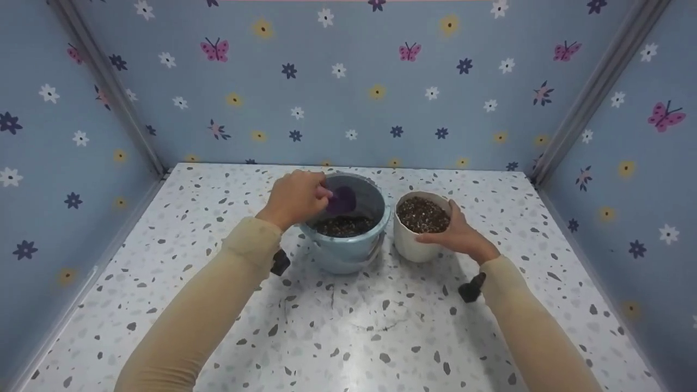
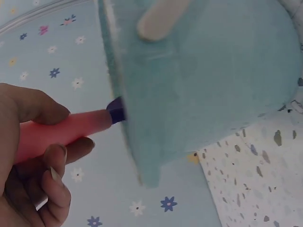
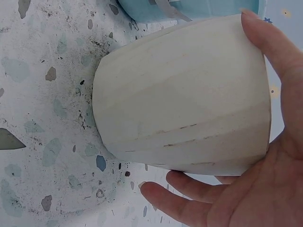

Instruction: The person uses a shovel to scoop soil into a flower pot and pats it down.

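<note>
- Left hand (image 1: pixel 298 198): grips the pink handle of a purple-bladed trowel (image 1: pixel 343 200) over the bucket rim; presumably held this way so the blade reaches inside. Contact with soil: cannot tell.
- Light-blue bucket (image 1: pixel 346 258): upright near the table's (image 1: pixel 354 348) back edge, about midway between the back corners; dark potting soil (image 1: pixel 343 226) inside.
- White plant pot (image 1: pixel 416 247): upright just beside it, toward the back right corner, soil-filled; closeness likely shortens the trowel's reach.
- Right hand (image 1: pixel 460 235): grasps the pot near its rim, thumb and fingers apart, probably steadying it.
</note>
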Demonstrator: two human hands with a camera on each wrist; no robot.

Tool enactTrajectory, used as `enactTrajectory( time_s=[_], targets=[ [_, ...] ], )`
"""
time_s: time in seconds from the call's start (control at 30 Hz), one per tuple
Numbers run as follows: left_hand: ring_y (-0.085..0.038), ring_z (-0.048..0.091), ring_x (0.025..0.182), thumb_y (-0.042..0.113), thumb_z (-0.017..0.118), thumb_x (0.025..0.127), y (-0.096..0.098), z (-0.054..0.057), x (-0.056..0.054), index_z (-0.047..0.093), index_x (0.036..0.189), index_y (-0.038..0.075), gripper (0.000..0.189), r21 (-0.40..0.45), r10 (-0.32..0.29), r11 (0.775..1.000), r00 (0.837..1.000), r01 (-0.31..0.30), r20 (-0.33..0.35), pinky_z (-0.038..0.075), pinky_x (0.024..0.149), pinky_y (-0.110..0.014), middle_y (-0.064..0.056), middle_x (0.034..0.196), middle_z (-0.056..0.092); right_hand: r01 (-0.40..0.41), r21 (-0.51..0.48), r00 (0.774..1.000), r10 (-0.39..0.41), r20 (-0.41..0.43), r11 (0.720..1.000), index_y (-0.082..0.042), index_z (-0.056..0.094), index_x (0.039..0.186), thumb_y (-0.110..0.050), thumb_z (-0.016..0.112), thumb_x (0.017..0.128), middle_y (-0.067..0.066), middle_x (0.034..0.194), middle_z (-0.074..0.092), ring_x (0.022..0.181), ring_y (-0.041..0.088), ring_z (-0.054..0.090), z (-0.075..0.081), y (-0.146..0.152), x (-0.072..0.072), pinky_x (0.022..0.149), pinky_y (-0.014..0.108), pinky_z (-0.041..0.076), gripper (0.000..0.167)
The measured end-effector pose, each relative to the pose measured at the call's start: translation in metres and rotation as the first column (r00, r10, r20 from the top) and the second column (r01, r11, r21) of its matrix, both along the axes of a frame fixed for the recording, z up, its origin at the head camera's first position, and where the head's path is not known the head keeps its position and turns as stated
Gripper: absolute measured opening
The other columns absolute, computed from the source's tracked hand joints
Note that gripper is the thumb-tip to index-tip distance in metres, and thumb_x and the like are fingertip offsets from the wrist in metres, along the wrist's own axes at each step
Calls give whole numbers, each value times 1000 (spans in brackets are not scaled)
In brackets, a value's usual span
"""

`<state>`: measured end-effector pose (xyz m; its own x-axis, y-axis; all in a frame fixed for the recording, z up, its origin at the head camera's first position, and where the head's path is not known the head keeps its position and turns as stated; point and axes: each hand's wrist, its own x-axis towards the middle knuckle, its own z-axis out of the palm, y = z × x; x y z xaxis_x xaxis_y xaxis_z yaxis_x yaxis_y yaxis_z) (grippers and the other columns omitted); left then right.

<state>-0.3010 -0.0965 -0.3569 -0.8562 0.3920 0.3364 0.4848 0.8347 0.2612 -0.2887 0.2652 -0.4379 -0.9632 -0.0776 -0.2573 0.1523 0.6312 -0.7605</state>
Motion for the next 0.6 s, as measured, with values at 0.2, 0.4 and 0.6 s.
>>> enactTrajectory(
  time_s=[0.2, 0.4, 0.6],
  targets=[
    [-27, 67, 77, 10, 68, 91, 9, -17, -1, 70, 93, 6, 5, -140, -106, 985, 994, 103, -10, 54, 69, -43, -8, 86, 71, -9, 0, 1000, 9, 4, 1000, -13, -23, 154, -63, 83, 67, 21, 163, -9, 147, 42, 4, -3, -2, 2, 113, 59, 17, 146],
    [-28, 67, 81, 11, 66, 94, 11, -21, -2, 71, 93, 2, 10, -141, -88, 985, 991, 101, 100, 55, 75, -43, -10, 87, 70, -23, 4, 1000, 23, 3, 1000, -12, -23, 154, -63, 82, 69, 21, 162, -9, 147, 43, 5, -3, -3, 2, 113, 59, 18, 144],
    [-29, 67, 98, 10, 66, 88, 6, -17, -4, 75, 100, 1, 18, 28, -51, 999, 968, 46, 246, 52, 88, -43, -9, 95, 74, -17, -11, 1000, 17, -12, 1000, -12, -23, 154, -59, 83, 70, 21, 163, -7, 147, 42, 5, 0, 1, 1, 114, 58, 16, 143]
  ],
)
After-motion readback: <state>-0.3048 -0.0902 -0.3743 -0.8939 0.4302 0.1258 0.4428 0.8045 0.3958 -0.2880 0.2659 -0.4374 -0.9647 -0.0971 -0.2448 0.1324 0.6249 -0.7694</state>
